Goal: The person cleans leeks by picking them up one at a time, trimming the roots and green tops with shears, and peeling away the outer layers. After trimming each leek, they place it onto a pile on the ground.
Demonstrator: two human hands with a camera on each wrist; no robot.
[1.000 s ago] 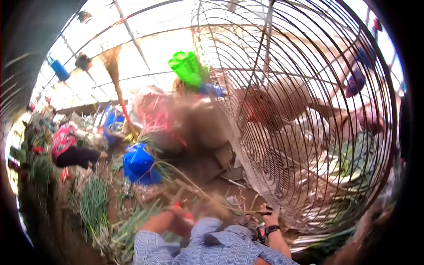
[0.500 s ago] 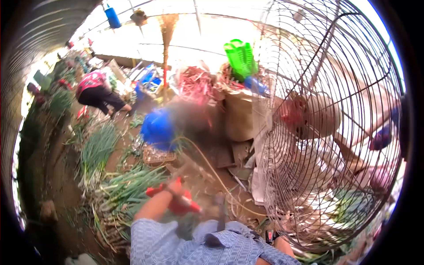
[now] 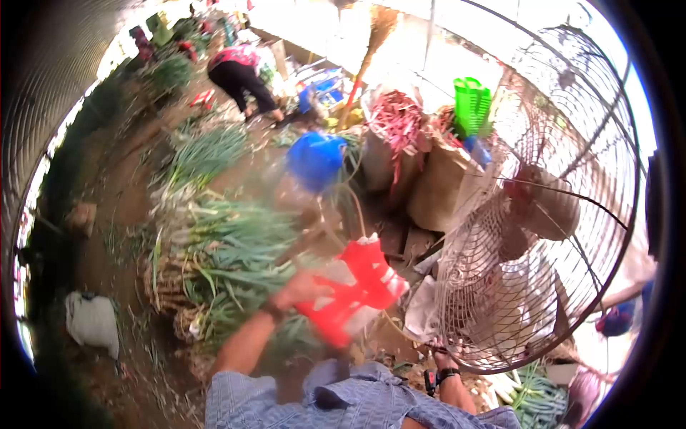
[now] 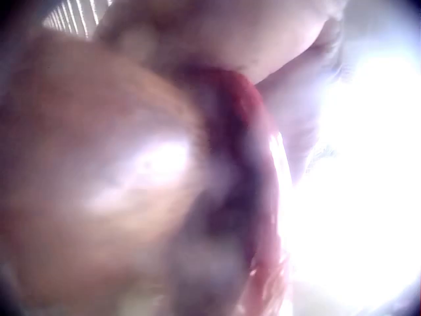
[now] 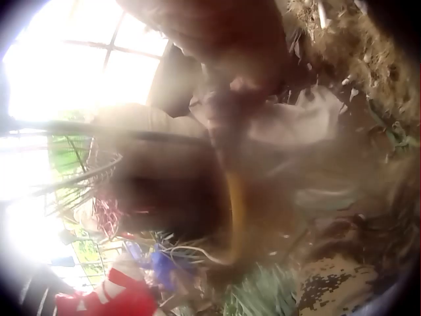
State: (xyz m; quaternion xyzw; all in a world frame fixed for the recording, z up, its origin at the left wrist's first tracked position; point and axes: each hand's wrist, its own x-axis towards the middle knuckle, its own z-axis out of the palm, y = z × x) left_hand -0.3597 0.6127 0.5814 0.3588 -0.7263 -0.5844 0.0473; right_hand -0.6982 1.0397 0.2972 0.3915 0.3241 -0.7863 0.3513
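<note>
My left hand (image 3: 296, 289) grips the edge of a red and white plastic bag (image 3: 357, 275), held out in front of the blue checked shirt. In the left wrist view, blurred fingers (image 4: 105, 151) lie close around a shiny red edge (image 4: 266, 243). My right hand (image 3: 444, 357) is low beside the rim of a big wire fan guard (image 3: 522, 368). It holds the dark end of a yellow hose (image 5: 235, 210); the right wrist view shows the hose curving down from the fingers. Green onions (image 3: 229, 236) lie in a heap to the left of the bag.
A bent-over person (image 3: 243, 75) works at the far left. Behind the bag are a blue container (image 3: 316, 161), a sack of pink strips (image 3: 394, 118), a green basket (image 3: 471, 107) and a broom (image 3: 377, 43). A white sack (image 3: 93, 322) lies left; leeks (image 3: 536, 404) lie right.
The head view has swung left and down, so the surroundings shift right. My left hand has lifted the red bag forward and to the right, spreading it wider. The right hand stays beside the fan.
</note>
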